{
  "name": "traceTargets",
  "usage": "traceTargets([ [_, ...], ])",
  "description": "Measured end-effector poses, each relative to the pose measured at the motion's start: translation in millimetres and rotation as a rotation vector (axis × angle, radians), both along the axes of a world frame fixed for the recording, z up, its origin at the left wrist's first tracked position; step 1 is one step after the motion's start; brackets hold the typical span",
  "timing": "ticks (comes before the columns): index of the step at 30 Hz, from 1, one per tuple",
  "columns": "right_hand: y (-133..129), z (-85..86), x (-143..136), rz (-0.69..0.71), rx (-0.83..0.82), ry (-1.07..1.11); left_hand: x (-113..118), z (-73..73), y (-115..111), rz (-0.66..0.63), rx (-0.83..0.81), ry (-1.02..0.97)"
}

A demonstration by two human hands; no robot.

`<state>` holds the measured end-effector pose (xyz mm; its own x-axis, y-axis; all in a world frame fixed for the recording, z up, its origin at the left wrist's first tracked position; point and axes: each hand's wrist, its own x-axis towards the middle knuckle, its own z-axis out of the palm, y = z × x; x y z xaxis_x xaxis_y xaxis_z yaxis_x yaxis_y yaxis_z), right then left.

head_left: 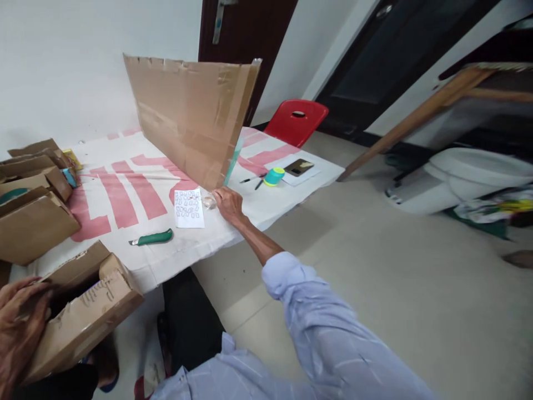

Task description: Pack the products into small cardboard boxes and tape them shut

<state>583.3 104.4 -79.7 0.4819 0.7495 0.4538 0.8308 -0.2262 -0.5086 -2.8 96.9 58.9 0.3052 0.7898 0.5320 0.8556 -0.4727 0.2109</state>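
Note:
My left hand (25,319) grips the near left end of an open cardboard box (91,311) with handwriting on its side. The box is tilted at the table's front edge, and its inside is mostly dark. My right hand (229,203) is stretched out over the table with its fingers closed. A small clear, shiny item (209,201) lies at its fingertips; whether the fingers hold it is hard to see. Beside that item lies a white paper (189,209) with rows of small drawn shapes. A green box cutter (152,238) rests between the box and the paper, blade out.
A large cardboard sheet (191,116) stands upright on the table (216,239). Further right are a teal and yellow cup-like item (274,176), pens and a dark phone (298,167). Other open boxes (33,222) stand at left. A red chair (296,119) is behind.

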Motion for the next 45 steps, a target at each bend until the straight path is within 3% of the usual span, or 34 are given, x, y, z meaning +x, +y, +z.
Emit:
traceTargets([
  [3,10.3,-8.9,7.3,0.027,-0.110,-0.059,7.5,1.5,-5.6,-0.002,0.006,-0.078],
  [8,16.4,-28.2,-3.0,0.089,-0.183,-0.071,14.1,3.8,-9.4,-0.005,-0.009,-0.120],
  [19,17.3,-31.7,1.2,0.046,-0.133,0.115,8.7,-0.5,-17.3,0.048,0.069,-0.160],
  [23,12.5,-50.8,6.5,-0.033,-0.130,0.235,-0.1,-3.1,-30.2,0.061,0.018,-0.252],
  [28,3.6,-71.3,10.2,0.061,-0.179,-0.047,-9.8,-20.3,-45.0,0.056,-0.097,-0.430],
  [35,-13.7,-58.3,-6.6,0.028,-0.213,-0.141,-27.8,-48.1,-66.2,0.094,-0.298,-0.619],
  [40,-15.9,-60.7,4.1,-0.082,-0.254,-0.051,-36.3,-51.2,-81.0,-0.047,-0.502,-0.616],
  [45,-6.3,-47.1,4.0,-0.047,-0.314,0.005,-41.7,-54.5,-85.3,-0.095,-0.529,-0.607],
])
